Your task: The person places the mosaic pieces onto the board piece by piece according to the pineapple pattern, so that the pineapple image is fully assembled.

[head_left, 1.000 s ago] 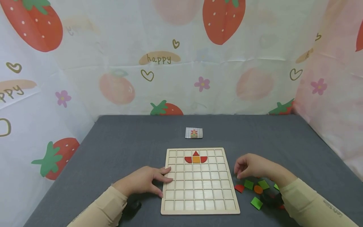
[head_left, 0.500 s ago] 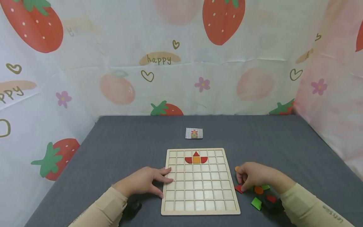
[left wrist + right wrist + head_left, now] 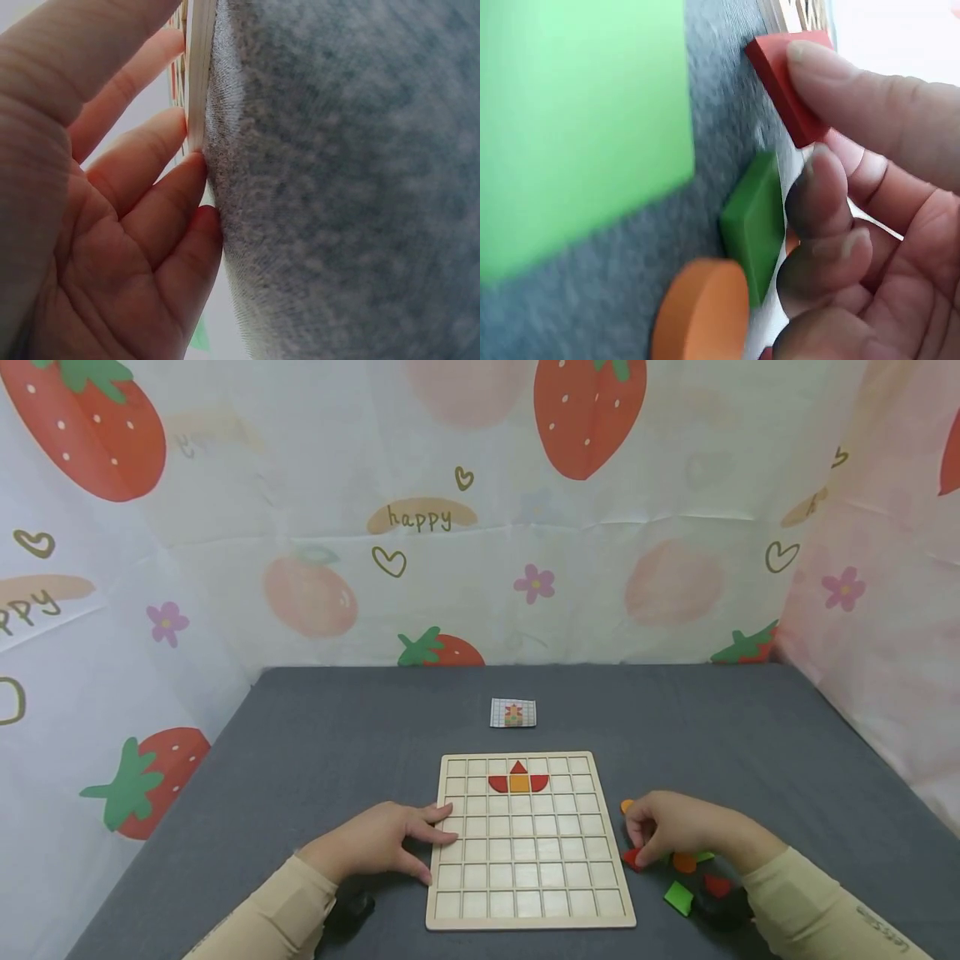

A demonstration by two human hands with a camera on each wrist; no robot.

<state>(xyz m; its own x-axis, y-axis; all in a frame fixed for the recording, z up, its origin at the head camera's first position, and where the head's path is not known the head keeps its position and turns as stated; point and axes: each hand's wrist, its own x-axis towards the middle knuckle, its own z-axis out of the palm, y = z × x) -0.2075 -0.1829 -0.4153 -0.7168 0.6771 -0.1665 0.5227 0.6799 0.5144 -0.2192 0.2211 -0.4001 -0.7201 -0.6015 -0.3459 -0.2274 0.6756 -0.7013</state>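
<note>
My left hand (image 3: 378,842) lies at the left edge of a pale wooden grid board (image 3: 525,885), its fingers stretched onto the rim. In the left wrist view, the fingers (image 3: 150,157) touch the board's side (image 3: 199,67). On the board's upper part sit a red triangle (image 3: 518,767), an orange square (image 3: 519,783) and two red rounded pieces (image 3: 498,784). Right of the board, my right hand (image 3: 675,822) pinches a red triangular block (image 3: 784,82), its thumb on the face; the other fingers are partly behind it. The block is low beside the board's edge.
Near the right hand lie a green square (image 3: 678,898), an orange disc (image 3: 684,862), another red piece (image 3: 717,885) and an orange piece (image 3: 627,807). A small printed pattern card (image 3: 513,712) lies beyond the board on the grey tablecloth (image 3: 360,718).
My right hand has come down and nearer to the loose pieces, and its fingers now pinch the red triangular block, slightly tilted. The left hand and the board have stayed put.
</note>
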